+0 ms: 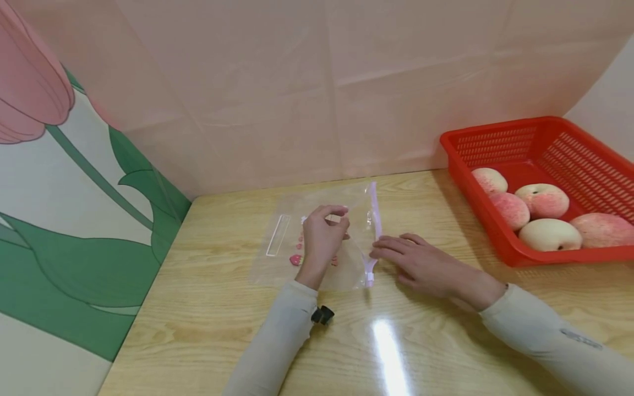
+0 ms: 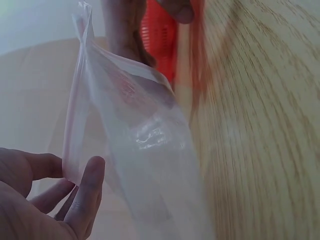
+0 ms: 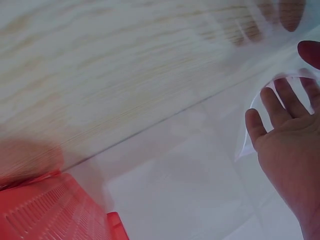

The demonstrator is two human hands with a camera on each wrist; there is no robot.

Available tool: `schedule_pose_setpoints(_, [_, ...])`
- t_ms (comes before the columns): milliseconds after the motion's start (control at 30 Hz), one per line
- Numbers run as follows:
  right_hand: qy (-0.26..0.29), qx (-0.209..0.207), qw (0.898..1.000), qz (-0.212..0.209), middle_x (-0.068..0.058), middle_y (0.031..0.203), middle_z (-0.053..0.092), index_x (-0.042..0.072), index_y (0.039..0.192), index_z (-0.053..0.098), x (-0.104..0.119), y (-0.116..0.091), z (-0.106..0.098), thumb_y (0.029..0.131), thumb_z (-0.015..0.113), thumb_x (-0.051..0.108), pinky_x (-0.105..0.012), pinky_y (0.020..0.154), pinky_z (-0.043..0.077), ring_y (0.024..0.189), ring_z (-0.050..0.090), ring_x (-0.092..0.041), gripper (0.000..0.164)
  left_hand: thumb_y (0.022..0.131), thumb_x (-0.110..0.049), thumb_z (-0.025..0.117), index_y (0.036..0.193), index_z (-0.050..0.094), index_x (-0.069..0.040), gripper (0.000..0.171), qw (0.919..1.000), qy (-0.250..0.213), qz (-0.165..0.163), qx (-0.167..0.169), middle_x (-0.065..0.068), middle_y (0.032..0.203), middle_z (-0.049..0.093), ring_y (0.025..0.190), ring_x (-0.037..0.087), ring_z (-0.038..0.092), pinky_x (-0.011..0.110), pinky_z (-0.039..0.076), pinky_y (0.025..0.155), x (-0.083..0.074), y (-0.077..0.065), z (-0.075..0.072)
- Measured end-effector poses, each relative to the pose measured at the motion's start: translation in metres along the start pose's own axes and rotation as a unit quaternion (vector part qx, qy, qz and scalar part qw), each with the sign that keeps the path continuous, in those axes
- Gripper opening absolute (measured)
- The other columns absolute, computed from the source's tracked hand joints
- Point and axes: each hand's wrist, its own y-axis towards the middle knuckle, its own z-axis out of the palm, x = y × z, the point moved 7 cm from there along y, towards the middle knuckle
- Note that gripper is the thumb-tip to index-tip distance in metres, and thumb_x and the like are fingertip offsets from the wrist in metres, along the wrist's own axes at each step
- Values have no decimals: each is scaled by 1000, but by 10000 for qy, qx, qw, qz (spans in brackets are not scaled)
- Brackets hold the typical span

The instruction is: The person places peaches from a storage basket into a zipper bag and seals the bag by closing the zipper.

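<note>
A clear zip bag [image 1: 277,275] with a pale purple slider strip and small strawberry prints lies on the wooden table, its mouth facing right. Over its middle, my left hand [image 1: 324,236] bends its fingers and thumb; in the left wrist view this hand [image 2: 55,200] pinches the edge of the bag's lip, which stands up from the other layer. My right hand [image 1: 426,267] reaches in from the right with extended fingers at the purple strip. In the right wrist view, the fingers [image 3: 272,107] overlap the bag's mouth, spread slightly, gripping nothing.
A red plastic basket [image 1: 487,220] holding several peaches [image 1: 542,201] stands at the right, close to the right forearm. A pink cloth-like backdrop [image 1: 257,93] rises behind the table, and a panel with tulip pictures [image 1: 74,264] borders it on the left.
</note>
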Motion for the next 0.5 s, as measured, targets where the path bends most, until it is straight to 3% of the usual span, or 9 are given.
schedule_pose_setpoints(233, [-45, -48, 10000, -58, -7, 145, 55, 12, 140, 55, 1, 1, -1, 82, 73, 10, -52, 108, 44, 135, 50, -28, 60, 88, -2, 70, 102, 76, -5, 15, 9984, -354, -428, 129, 9, 102, 74, 61, 17, 71, 29, 65, 59, 6, 2, -1])
schedule_pose_setpoints(500, [-124, 42, 9999, 61, -7, 147, 54, 14, 142, 53, 0, -4, -8, 83, 73, 10, -55, 109, 42, 138, 48, -31, 63, 89, -2, 69, 103, 76, -5, 16, 9951, -693, -631, 310, 11, 101, 74, 58, 9, 66, 28, 65, 60, 10, 3, 0])
